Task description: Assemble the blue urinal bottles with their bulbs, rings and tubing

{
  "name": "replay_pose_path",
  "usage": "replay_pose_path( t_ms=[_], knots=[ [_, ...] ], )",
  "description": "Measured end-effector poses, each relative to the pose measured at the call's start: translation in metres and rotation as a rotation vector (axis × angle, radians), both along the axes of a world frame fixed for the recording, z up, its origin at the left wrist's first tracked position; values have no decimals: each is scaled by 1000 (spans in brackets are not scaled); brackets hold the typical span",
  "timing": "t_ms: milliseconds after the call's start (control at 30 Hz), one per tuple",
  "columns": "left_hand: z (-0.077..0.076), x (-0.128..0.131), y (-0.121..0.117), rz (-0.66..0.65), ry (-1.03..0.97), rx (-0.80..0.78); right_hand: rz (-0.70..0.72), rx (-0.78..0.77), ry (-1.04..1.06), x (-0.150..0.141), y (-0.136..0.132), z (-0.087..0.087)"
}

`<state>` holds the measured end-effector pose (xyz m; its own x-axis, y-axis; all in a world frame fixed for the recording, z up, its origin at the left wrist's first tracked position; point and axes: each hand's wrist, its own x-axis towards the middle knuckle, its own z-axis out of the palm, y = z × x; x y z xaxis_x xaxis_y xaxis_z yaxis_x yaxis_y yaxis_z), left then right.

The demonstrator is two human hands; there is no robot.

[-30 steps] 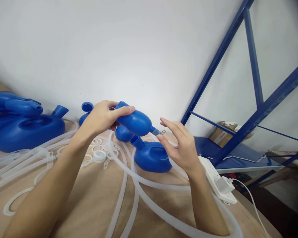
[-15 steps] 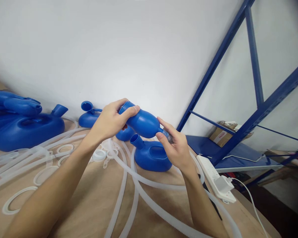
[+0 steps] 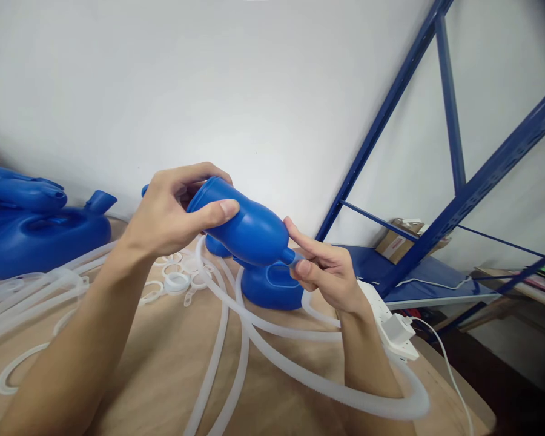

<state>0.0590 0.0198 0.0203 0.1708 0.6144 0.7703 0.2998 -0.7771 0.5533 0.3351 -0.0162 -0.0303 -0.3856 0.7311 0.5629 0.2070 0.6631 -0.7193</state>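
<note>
My left hand (image 3: pixel 172 209) is wrapped round the wide end of a blue plastic bulb-shaped funnel (image 3: pixel 245 227), held up above the table. My right hand (image 3: pixel 329 272) pinches the funnel's narrow spout end between thumb and fingers; a small fitting there is mostly hidden by the fingers. Just below the funnel, a blue plastic urinal bottle (image 3: pixel 275 287) lies on the brown table (image 3: pixel 163 363), with white corrugated hoses (image 3: pixel 300 378) looping around it.
More blue bottles (image 3: pixel 40 233) are piled at the far left. White rings and caps (image 3: pixel 177 281) lie scattered on the table. A white power strip with a plugged-in adapter (image 3: pixel 397 330) sits at the right edge. A blue metal rack (image 3: pixel 463 194) and a cardboard box (image 3: pixel 397 242) stand at the right.
My right hand, open beside the spout a second ago, has closed on the spout end. Both hands have lifted the funnel a little higher and nearer to me.
</note>
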Motion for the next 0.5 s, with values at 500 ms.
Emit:
replay_pose_path(
  t_ms=[500],
  knots=[
    [1,-17,35,-7,-720,303,390,-334,-301,62,-6,19]
  ],
)
